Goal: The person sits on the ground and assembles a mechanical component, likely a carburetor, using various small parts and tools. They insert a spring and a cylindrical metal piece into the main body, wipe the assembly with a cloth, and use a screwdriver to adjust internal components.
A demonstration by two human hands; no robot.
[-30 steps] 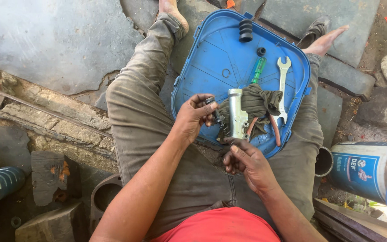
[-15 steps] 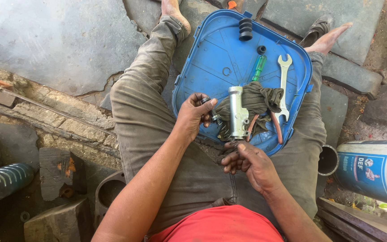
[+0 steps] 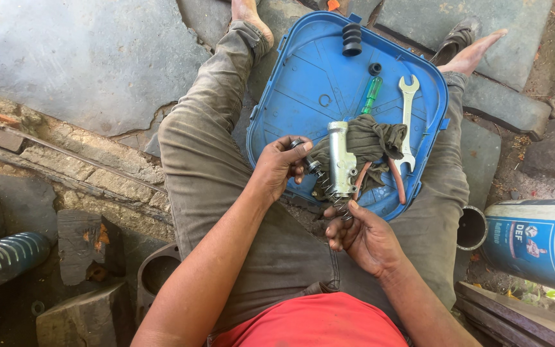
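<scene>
Blue tray (image 3: 303, 83) across lap; left hand (image 3: 277, 168) and right hand (image 3: 361, 234), grips closed, pinch spring rod (image 3: 324, 184) ends.

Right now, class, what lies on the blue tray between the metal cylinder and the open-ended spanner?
In the head view, a crumpled dark rag fills the stretch between the metal cylinder and spanner.

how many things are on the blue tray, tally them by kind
metal cylinder: 1
spring assembly, held by left hand and right hand: 1
rag: 1
spanner: 1
green-handled screwdriver: 1
red-handled pliers: 1
black rubber parts: 2, a ribbed one and a small ring
total: 8, on the blue tray
</scene>
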